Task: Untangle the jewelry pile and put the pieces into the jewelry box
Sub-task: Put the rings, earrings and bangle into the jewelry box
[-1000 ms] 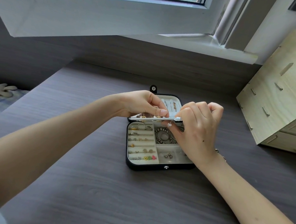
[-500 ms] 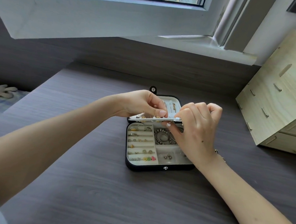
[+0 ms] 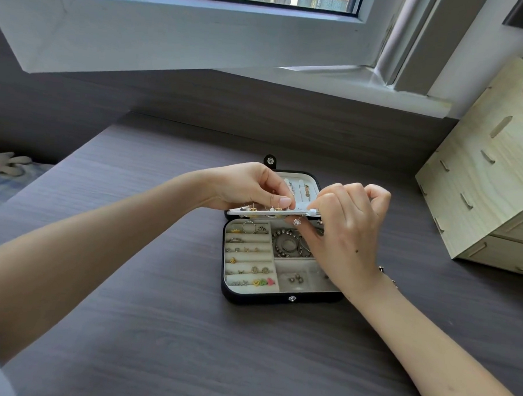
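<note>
- Your left hand [image 3: 245, 188] has its fingers curled and pinches the earring panel [image 3: 262, 212], thumb on top near the middle of it.
- You see the panel edge-on, held level over the back of the jewelry box [image 3: 279, 298]. Studs on it show only as tiny posts and gold specks, and you can't count them.
- Your right hand [image 3: 349, 232] is curled at the panel's right end, with the index finger on top and the thumb underneath.
- The thumb tip holds a small pale stud earring [image 3: 297, 221] against the panel's underside. I can't tell whether its post is through the panel.
- The box sits open on the grey desk [image 3: 156, 328], its black front wall toward you.
- Ring rolls [image 3: 248, 254] on the left side of the box hold small gold and silver pieces and a few coloured ones, too small to identify.
- A beaded bracelet [image 3: 288, 244] is coiled in the back middle compartment, partly behind your right hand.
- That hand hides the right-side compartments.
- The lid [image 3: 303, 185] lies open behind the panel, mostly blocked by both hands. Something gold is in it, but it isn't clear what.
- A wooden drawer unit [image 3: 491, 185] on the right is cut off by the frame edge.
- A plush toy [image 3: 4, 161] is at the far left, only partly in view.
</note>
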Available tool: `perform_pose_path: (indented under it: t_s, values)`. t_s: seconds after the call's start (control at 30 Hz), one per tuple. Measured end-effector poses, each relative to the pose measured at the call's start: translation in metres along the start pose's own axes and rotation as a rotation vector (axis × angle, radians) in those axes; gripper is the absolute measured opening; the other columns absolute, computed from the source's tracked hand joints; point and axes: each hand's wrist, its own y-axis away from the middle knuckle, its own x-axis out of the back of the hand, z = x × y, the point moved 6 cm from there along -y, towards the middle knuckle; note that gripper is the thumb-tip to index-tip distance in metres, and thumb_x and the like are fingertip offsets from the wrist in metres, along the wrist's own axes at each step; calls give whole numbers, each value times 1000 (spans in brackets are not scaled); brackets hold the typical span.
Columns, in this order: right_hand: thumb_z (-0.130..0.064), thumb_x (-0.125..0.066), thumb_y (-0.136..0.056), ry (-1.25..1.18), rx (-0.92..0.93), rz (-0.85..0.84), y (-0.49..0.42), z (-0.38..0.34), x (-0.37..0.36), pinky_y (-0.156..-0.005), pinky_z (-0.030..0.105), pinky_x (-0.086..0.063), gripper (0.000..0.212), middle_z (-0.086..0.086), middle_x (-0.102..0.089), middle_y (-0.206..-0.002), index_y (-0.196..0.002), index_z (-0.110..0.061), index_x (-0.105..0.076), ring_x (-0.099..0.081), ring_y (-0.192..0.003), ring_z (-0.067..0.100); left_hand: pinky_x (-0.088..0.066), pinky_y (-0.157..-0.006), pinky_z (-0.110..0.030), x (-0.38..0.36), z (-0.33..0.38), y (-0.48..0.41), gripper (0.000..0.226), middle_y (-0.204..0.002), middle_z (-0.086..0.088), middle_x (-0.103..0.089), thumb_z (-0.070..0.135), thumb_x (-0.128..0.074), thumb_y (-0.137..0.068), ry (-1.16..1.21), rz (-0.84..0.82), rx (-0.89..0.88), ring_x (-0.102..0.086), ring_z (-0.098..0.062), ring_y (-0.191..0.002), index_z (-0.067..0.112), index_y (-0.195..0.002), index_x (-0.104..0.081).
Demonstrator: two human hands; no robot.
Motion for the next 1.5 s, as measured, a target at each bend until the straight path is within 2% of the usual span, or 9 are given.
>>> perform_pose_path:
  t_s: [0.1, 0.3, 0.87, 1.07, 1.2, 1.27, 1.33, 1.4, 1.5]
  values:
    - [-31, -76, -78, 2, 4, 0, 0, 0, 0, -74, 38, -27, 34, 4, -57, -71, -66, -8, -54, -48, -65, 24, -44, -55, -13, 1, 2, 0, 12, -68, 12, -66, 11, -60, -89, -71, 11, -13, -56, 1, -60, 12, -79, -68]
    - [-31, -74, -80, 0, 10, 1, 1, 0, -2, -74, 38, -27, 34, 4, -56, -70, -66, -8, -53, -47, -65, 24, -49, -84, -28, 3, 6, -2, 8, -79, 8, -68, 15, -65, -86, -168, -4, -35, -61, -6, -78, 14, -80, -70]
    - [-33, -78, -75, 44, 18, 8, 0, 1, -3, -72, 38, -27, 39, 4, -53, -68, -65, -8, -51, -44, -63, 23, -47, -69, -12, 6, 11, -4, 8, -74, 8, -64, 20, -66, -87, -333, -6, 94, -57, 1, -70, 13, -82, -69]
    - [-32, -78, -76, 45, 15, 3, -1, 1, -3, -72, 37, -26, 38, 4, -54, -69, -66, -7, -52, -45, -63, 23, -43, -98, -38, 1, 22, -7, 18, -73, 9, -62, 10, -62, -89, -444, -75, 158, -54, -11, -83, 18, -73, -68]
    - [-34, -73, -82, 35, 0, 6, -2, 0, -2, -72, 37, -27, 37, 4, -54, -68, -67, -8, -52, -46, -63, 23, -42, -99, -39, -1, 31, -10, 20, -80, 3, -61, 5, -60, -88, -554, -64, 189, -53, -17, -89, 17, -73, -67]
    - [-35, -74, -81, 50, -10, -5, -4, 1, -2, -72, 37, -27, 37, 4, -54, -69, -68, -8, -52, -46, -63, 23, -45, -92, -34, 4, 33, -6, 15, -86, 2, -64, 15, -59, -92, -573, -59, 195, -55, -15, -90, 17, -80, -69]
    - [-40, -74, -79, 69, -20, -38, -9, 3, -4, -74, 38, -29, 38, 3, -56, -71, -71, -9, -54, -47, -67, 23, -44, -82, -26, 14, 39, 3, 26, -92, 4, -68, 34, -51, -96, -524, 12, 164, -58, -11, -88, 16, -94, -70]
    - [-46, -74, -77, 78, -27, -75, -15, 4, -7, -78, 39, -31, 39, 2, -59, -77, -78, -11, -57, -51, -72, 23, -45, -83, -25, 25, 45, 16, 42, -99, 2, -70, 47, -38, -97, -431, 155, 126, -63, -11, -91, 17, -106, -67]
    - [-55, -71, -74, 86, -51, -140, -24, 10, -13, -92, 44, -32, 47, 0, -64, -90, -93, -12, -63, -57, -85, 23, -46, -79, -28, 23, 48, 36, 47, -96, 5, -66, 52, -33, -96, -504, 314, 65, -60, -11, -89, 18, -106, -64]
